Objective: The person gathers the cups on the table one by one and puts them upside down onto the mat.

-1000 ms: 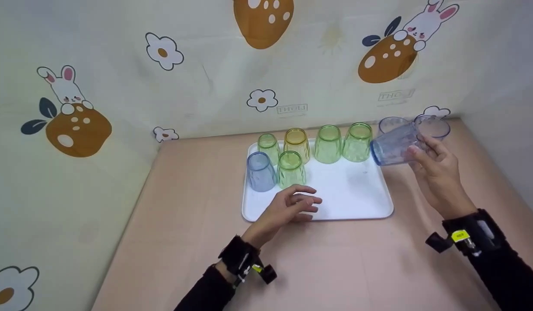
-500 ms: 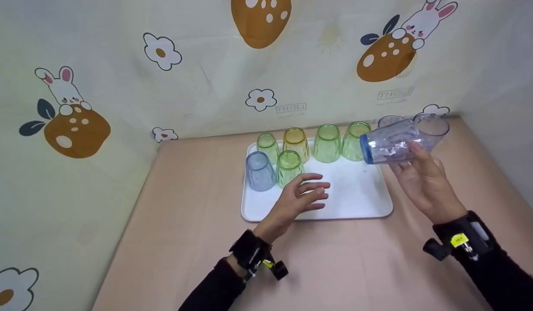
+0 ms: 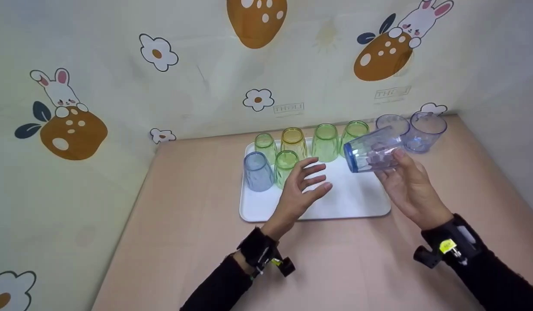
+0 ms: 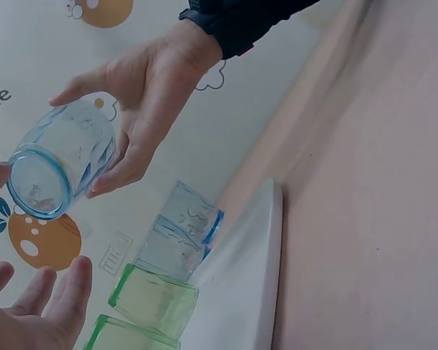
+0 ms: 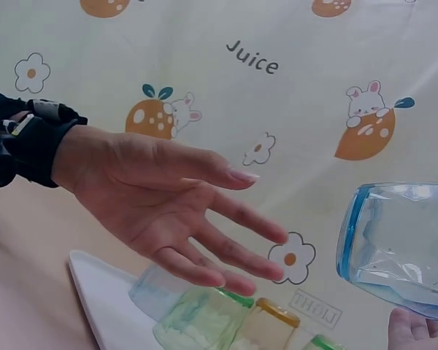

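My right hand [image 3: 411, 190] grips a clear blue glass [image 3: 372, 151], tilted on its side above the tray's right part, its blue base pointing left. In the left wrist view that glass [image 4: 62, 157] sits between thumb and fingers. My left hand [image 3: 299, 194] hovers over the white tray [image 3: 353, 203] with fingers spread, holding nothing and apart from the glass. Beneath and behind it stand upside-down glasses: a blue one [image 3: 258, 172], a green one [image 3: 286, 166] partly hidden by the hand, and a back row with a yellow one [image 3: 293, 142] and green ones [image 3: 325, 142].
Two more clear blue glasses [image 3: 424, 131] stand mouth up on the table, right of the tray at the back. A patterned sheet [image 3: 197, 86] covers the wall behind. The tan table [image 3: 184, 207] extends left and in front of the tray.
My right hand has carried the blue glass left and slightly down, away from the two standing glasses. My left hand has risen and shifted slightly right, its fingers spreading toward the glass.
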Demonstrator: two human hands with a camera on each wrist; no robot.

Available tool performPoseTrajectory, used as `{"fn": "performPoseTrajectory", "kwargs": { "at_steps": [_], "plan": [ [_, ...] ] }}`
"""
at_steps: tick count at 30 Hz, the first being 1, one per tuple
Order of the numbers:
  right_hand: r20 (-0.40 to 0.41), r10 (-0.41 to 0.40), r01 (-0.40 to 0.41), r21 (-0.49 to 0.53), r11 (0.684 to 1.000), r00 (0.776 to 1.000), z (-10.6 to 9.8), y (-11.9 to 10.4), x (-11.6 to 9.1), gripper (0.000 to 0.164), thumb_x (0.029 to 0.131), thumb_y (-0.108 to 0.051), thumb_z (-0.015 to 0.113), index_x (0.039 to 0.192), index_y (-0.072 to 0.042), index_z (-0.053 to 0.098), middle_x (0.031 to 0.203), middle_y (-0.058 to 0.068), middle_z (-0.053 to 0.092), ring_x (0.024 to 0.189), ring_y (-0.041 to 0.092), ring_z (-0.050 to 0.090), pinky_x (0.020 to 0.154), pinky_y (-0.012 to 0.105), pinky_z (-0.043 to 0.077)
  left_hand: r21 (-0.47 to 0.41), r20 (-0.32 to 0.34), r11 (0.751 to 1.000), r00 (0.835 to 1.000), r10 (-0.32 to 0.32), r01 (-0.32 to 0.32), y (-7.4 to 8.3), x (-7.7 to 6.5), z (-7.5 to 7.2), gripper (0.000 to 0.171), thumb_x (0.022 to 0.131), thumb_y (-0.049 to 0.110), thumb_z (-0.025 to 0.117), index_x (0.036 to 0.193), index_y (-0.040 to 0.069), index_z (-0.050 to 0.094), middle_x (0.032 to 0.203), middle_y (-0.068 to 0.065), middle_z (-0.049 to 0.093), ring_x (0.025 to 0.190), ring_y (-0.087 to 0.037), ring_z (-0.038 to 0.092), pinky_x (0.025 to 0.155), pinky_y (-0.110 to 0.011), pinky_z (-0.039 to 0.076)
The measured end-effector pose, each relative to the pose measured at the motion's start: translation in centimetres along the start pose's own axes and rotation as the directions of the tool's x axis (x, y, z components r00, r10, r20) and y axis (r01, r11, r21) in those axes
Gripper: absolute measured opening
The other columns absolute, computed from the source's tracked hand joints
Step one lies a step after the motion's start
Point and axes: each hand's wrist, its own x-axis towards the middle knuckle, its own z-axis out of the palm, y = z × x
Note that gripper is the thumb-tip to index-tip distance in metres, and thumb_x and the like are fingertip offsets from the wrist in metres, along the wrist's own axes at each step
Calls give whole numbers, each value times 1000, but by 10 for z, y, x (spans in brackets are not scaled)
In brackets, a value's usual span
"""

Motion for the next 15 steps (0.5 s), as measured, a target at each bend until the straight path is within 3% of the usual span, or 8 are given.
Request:
{"fn": "performPoseTrajectory", "kwargs": {
  "at_steps": [7,15],
  "plan": [
    [23,51,-50,-37,998,998,8,13,-4,64,103,-20,60,155,0,29,159,20,29,145,29,32,115,37,31,39,-27,997,997,69,-68,0,2,4,77,86,17,83,151,21,41,143,-3,52,127,-23,54,99,-41,50],
    [47,143,-138,-92,986,989,18,24,-14,66,105,-23,56,156,2,22,159,16,31,145,27,33,114,36,33,128,-7,977,985,171,-169,2,3,11,91,82,13,86,155,27,34,149,-2,44,131,-26,51,99,-40,51]
  ]
}}
